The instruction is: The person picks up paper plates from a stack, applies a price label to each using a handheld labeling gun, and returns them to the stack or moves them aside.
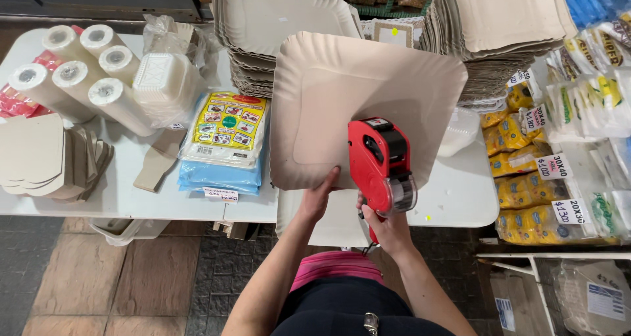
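My left hand (pixel 319 195) grips the lower edge of a beige rectangular paper tray (pixel 342 93), held tilted up over the white table (pixel 131 191) with its underside toward me. My right hand (pixel 388 227) holds a red price-label gun (pixel 378 162) by its handle; the gun's head rests against the lower right part of the tray. Another tray lies flat on the table under my hands.
Two tall stacks of the same trays (pixel 263 21) (pixel 506 27) stand behind. White paper rolls (pixel 79 70), foam containers (pixel 167 83) and a pack of napkins (pixel 223 142) sit left. Yellow bagged goods with price tags (pixel 526 172) fill the right shelf. Cardboard pieces (pixel 46 155) lie at far left.
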